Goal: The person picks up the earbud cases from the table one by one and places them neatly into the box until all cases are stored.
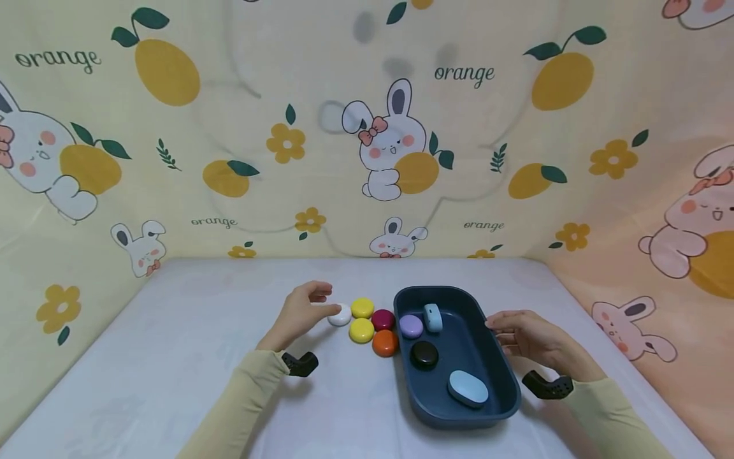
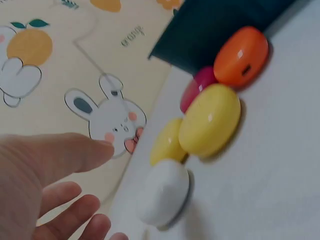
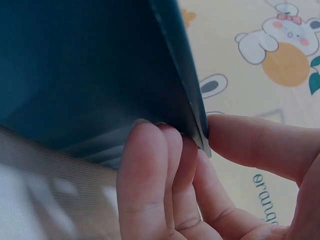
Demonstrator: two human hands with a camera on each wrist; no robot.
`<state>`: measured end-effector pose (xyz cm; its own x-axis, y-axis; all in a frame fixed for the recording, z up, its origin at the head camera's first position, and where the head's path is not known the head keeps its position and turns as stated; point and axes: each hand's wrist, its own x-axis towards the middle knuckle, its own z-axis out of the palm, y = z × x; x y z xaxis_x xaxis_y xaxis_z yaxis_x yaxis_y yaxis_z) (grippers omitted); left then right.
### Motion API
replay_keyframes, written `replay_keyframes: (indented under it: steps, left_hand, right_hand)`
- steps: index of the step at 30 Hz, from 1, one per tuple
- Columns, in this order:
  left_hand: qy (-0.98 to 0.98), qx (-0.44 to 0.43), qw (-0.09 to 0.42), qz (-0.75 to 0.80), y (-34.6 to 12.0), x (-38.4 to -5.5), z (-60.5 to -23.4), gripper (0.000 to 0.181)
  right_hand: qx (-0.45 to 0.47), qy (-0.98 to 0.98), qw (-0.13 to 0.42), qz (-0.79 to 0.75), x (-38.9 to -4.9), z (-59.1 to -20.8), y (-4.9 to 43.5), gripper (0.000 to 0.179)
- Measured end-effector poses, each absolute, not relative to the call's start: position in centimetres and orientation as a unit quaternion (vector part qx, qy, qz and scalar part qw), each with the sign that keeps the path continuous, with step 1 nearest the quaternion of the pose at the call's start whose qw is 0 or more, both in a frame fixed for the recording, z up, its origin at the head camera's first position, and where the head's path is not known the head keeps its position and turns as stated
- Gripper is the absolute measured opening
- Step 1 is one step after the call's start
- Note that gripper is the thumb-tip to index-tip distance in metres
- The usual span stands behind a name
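Observation:
My left hand (image 1: 299, 315) hovers beside a glossy white rounded piece (image 1: 342, 315), its thumb overlapping that piece in the head view. In the left wrist view the thumb (image 2: 80, 152) stands apart from the white piece, and the fingers are loosely bent around nothing. My right hand (image 1: 536, 338) pinches the right rim of a dark blue bin (image 1: 470, 338), thumb on one side of the wall and fingers (image 3: 145, 170) on the other. Inside the bin lie a lilac piece (image 1: 411, 326), a black piece (image 1: 424, 354), an upright light blue piece (image 1: 433, 318) and a pale blue oval (image 1: 468, 388).
Left of the bin, two yellow pieces (image 1: 362, 330), a dark red piece (image 1: 383, 320) and an orange piece (image 1: 385, 343) sit clustered with the white one. A white cloth (image 1: 172, 357) covers the table. Behind it hangs a printed curtain (image 1: 321, 76).

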<state>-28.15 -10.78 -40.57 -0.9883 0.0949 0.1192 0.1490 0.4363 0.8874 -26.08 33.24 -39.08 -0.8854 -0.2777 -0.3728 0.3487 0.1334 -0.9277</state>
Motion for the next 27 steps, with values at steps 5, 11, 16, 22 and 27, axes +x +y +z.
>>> replay_keyframes:
  steps: [5,11,16,22,27]
  left_hand:
    - [-0.85,-0.049,0.016,-0.524,-11.0,-28.5,-41.2,0.055]
    - [-0.847,-0.048,0.014,-0.529,-10.8,-29.1,-41.7,0.057]
    - [-0.846,-0.042,0.011,-0.532,-10.4,-29.4,-42.0,0.058]
    - [-0.849,-0.044,0.012,-0.527,-10.4,-29.6,-42.3,0.058]
    - [-0.85,-0.048,0.013,-0.524,-10.3,-29.9,-42.2,0.058]
  right_hand:
    - [0.025,0.717,0.239,-0.655,-26.1,-39.0,33.2,0.013]
    - [0.022,0.711,0.242,-0.66,-26.0,-39.1,33.3,0.014]
    - [0.03,0.711,0.24,-0.661,-26.1,-39.3,33.2,0.013]
    - [0.027,0.712,0.243,-0.658,-26.1,-39.3,33.2,0.014]
    - [0.027,0.71,0.243,-0.661,-26.1,-39.2,33.3,0.014]
